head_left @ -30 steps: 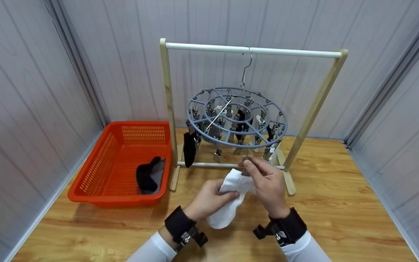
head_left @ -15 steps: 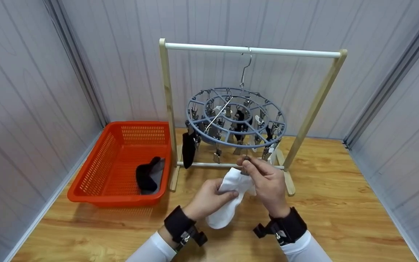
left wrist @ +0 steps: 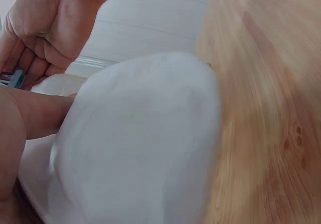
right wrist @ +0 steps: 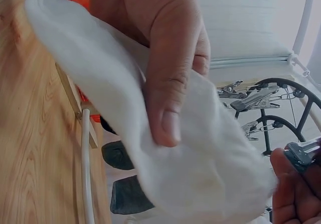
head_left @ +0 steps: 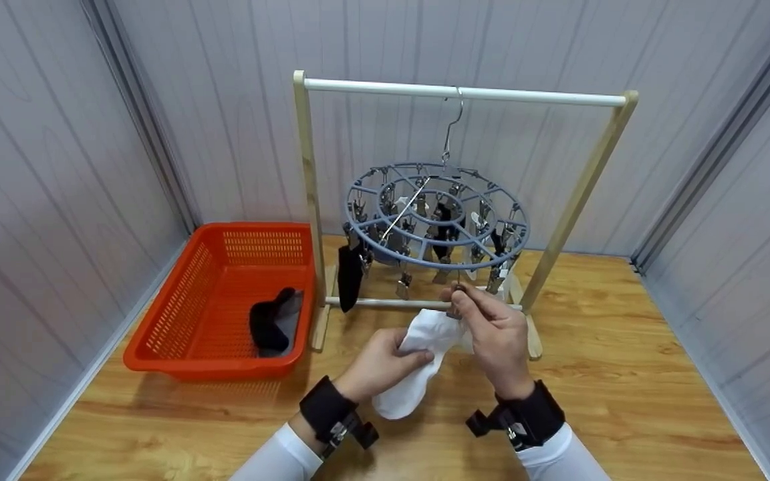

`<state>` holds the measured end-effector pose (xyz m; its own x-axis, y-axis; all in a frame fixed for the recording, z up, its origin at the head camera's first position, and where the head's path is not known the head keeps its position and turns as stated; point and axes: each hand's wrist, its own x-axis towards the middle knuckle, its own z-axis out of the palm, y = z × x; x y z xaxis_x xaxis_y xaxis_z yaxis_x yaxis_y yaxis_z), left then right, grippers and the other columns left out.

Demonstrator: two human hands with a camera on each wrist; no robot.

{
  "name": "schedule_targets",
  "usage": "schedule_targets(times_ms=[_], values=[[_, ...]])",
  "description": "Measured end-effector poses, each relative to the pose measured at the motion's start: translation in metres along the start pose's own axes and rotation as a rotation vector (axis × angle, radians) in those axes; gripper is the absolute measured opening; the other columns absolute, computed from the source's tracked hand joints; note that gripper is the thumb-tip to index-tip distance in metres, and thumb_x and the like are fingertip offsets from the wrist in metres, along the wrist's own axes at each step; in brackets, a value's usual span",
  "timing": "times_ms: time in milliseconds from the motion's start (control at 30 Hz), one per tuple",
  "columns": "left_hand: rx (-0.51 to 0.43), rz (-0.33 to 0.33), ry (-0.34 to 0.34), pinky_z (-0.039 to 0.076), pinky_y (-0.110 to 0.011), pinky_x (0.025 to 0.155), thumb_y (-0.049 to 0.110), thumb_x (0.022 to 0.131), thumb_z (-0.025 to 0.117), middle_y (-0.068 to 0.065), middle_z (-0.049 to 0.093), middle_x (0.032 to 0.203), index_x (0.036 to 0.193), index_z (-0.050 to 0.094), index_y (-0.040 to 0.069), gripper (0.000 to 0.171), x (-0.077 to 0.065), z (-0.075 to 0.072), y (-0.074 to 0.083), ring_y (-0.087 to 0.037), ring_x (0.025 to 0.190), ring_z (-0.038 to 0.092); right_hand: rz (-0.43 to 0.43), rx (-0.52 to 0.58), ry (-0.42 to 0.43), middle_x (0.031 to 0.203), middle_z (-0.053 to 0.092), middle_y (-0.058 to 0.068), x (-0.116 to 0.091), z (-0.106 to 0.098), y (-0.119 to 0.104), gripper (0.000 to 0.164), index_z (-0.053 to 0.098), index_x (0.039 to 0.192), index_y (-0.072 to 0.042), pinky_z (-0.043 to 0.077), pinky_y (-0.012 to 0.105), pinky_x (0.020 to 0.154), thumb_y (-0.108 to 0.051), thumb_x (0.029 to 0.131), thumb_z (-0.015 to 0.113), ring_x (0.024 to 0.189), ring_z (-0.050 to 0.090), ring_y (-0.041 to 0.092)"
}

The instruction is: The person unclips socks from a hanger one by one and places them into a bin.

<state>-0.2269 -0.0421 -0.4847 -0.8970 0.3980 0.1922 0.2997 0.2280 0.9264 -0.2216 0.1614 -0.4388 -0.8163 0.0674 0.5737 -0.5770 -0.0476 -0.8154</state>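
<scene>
My left hand point(head_left: 379, 366) holds a white sock point(head_left: 402, 395), thumb on top and fingers beneath, with the toe hanging down toward me. My right hand point(head_left: 502, 342) pinches a metal clip point(head_left: 453, 311) that hangs from the front of a round blue-grey drying hanger point(head_left: 418, 260). The clip overlaps the corner of the sock's cuff in the head view. In the right wrist view the clip point(right wrist: 299, 156) sits just beyond the cuff's edge, while the left thumb point(right wrist: 170, 118) presses on the white fabric. Most of the right-hand fingers are hidden behind the thumb in the head view.
The hanger hooks onto a white rail point(head_left: 532, 96) of a wooden stand. Several clips and dark and white socks hang from it, including a black sock point(head_left: 349, 277) at left. An orange basket point(head_left: 224, 367) holds a black-and-grey sock point(head_left: 270, 327).
The sock has shifted slightly left in my left hand. My right hand and the clip have moved a little to the right, and the hanger has swung slightly right with them.
</scene>
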Motion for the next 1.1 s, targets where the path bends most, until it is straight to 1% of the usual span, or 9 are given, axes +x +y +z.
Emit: schedule_targets(times_ms=[133,233,367,533,600,733,833,967,1100], values=[[0.058,-0.013,0.025,0.056,-0.026,0.066,0.019,0.1,0.084,0.0,0.072,0.086,0.097,0.074,-0.001,0.022,-0.001,-0.002,-0.001,-0.01,0.075,0.066,0.01,-0.021,-0.012,0.114,0.078,0.033,0.001,0.0,0.0,0.024,0.076,0.129,0.01,0.064,0.033,0.091,0.001,0.108,0.07,0.106,0.079,0.032],[0.083,-0.009,0.033,0.051,-0.025,0.061,0.021,0.1,0.084,0.006,0.064,0.081,0.09,0.07,0.003,0.024,-0.001,-0.003,0.0,-0.008,0.07,0.06,0.032,-0.023,-0.028,0.114,0.08,0.028,0.001,0.001,0.0,0.025,0.075,0.13,0.011,0.063,0.034,0.094,-0.002,0.109,0.069,0.107,0.079,0.03],[0.078,0.001,0.03,0.052,-0.025,0.062,0.02,0.1,0.084,0.006,0.064,0.082,0.092,0.071,0.004,0.022,-0.002,-0.006,0.002,-0.009,0.071,0.061,0.056,-0.033,-0.029,0.118,0.081,0.022,0.001,0.002,-0.001,0.026,0.073,0.132,0.01,0.061,0.035,0.101,-0.002,0.11,0.069,0.112,0.079,0.025],[0.046,0.016,0.033,0.054,-0.024,0.064,0.017,0.099,0.084,0.006,0.065,0.083,0.094,0.072,0.002,0.02,-0.001,-0.009,0.004,-0.009,0.072,0.063,0.023,-0.068,-0.036,0.122,0.079,0.024,-0.001,0.004,-0.001,0.03,0.071,0.136,0.01,0.06,0.033,0.103,0.001,0.108,0.07,0.114,0.078,0.026],[0.032,0.025,0.032,0.055,-0.024,0.065,0.015,0.099,0.084,0.005,0.066,0.083,0.096,0.073,0.0,0.019,-0.001,-0.011,0.005,-0.01,0.074,0.064,-0.016,-0.114,-0.047,0.123,0.079,0.025,-0.001,0.004,-0.001,0.03,0.071,0.136,0.01,0.06,0.032,0.102,0.001,0.107,0.071,0.115,0.077,0.027],[0.017,0.038,0.035,0.057,-0.025,0.069,0.015,0.099,0.084,0.001,0.07,0.088,0.102,0.076,-0.001,0.018,-0.001,-0.016,0.006,-0.011,0.079,0.066,-0.104,-0.264,-0.042,0.121,0.081,0.016,-0.003,0.003,-0.001,0.031,0.074,0.135,0.007,0.058,0.026,0.098,-0.001,0.105,0.074,0.11,0.076,0.021],[0.027,0.042,0.051,0.058,-0.027,0.072,0.016,0.099,0.085,0.0,0.072,0.09,0.102,0.077,0.0,0.018,-0.001,-0.02,0.008,-0.012,0.082,0.067,-0.175,-0.36,-0.02,0.119,0.081,0.012,-0.003,0.002,-0.001,0.034,0.075,0.135,0.006,0.058,0.025,0.097,-0.001,0.102,0.078,0.106,0.076,0.02],[0.069,0.044,0.076,0.057,-0.029,0.071,0.018,0.099,0.085,0.002,0.07,0.089,0.098,0.076,0.002,0.018,-0.002,-0.027,0.013,-0.012,0.081,0.065,-0.3,-0.445,0.014,0.126,0.079,0.018,-0.001,0.0,-0.002,0.039,0.075,0.134,0.007,0.056,0.024,0.102,0.003,0.096,0.083,0.108,0.077,0.029],[0.103,0.052,0.089,0.056,-0.028,0.068,0.02,0.1,0.084,0.005,0.066,0.085,0.094,0.074,0.005,0.019,-0.003,-0.036,0.017,-0.011,0.077,0.063,-0.465,-0.519,0.046,0.127,0.078,0.022,0.002,-0.001,-0.003,0.04,0.076,0.13,0.007,0.053,0.025,0.109,0.003,0.091,0.086,0.111,0.076,0.038]])
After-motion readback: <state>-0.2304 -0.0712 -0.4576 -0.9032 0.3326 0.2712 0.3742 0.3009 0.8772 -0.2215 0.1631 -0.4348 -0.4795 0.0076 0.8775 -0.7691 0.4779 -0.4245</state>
